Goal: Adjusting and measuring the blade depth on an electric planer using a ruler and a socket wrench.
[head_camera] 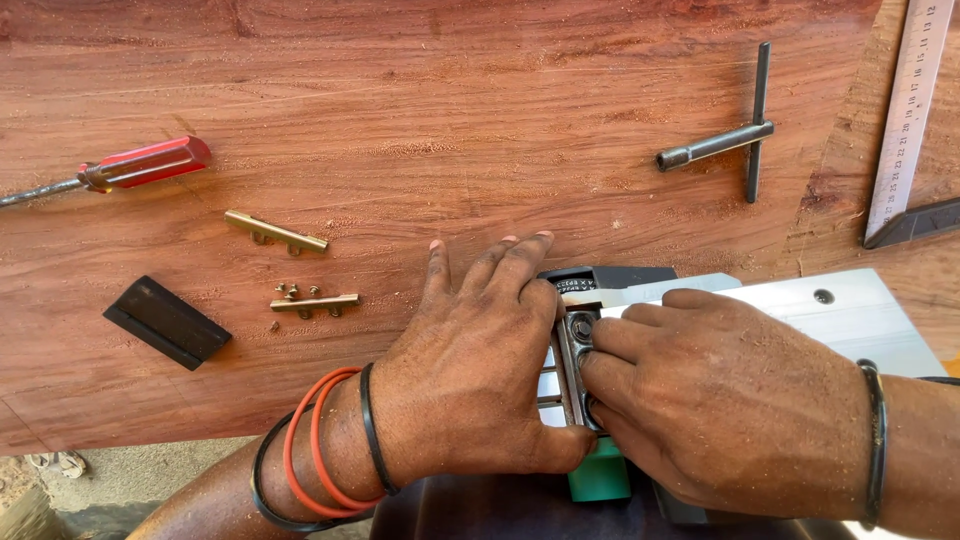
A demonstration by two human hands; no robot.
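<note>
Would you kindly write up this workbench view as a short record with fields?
surface: reddish wooden board dusted with sawdust
left hand: flat on a power tool with a green body, fingers spread
right hand: fingertips pressing a dark metal bar on the tool
wrists: orange and black bands on the left, one black band on the right
left of the hands: red-handled screwdriver, two brass strips with small screws, black wedge block
upper right: T-handle socket wrench, steel square ruler

We see a red-handled screwdriver (140,164) on reddish-brown wood (450,100) — two brass strips (276,232), a black wedge (166,321), orange and black wristbands (320,450).
</note>
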